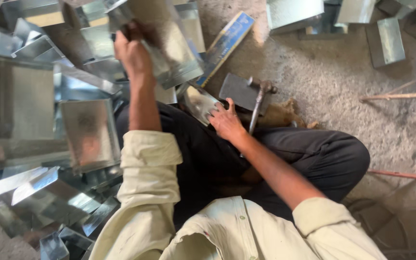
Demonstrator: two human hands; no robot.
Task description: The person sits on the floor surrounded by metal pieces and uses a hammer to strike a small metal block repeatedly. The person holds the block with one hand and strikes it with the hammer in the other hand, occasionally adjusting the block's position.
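Observation:
My left hand (132, 50) is raised and grips the edge of a folded shiny sheet-metal tray (169, 43), holding it tilted above the pile. My right hand (226, 120) rests with spread fingers on a smaller bent metal piece (199, 102) lying by my knee. Just beyond that hand a hammer (258, 98) leans across a dark steel block (239, 91). I sit cross-legged in dark trousers and a pale shirt with rolled sleeves.
A large heap of folded metal trays (34, 120) fills the left side. More metal boxes (386, 41) lie at the top right on the gritty concrete floor. A blue flat box (227, 43) lies past the tray. Thin rods (400, 96) cross the right side.

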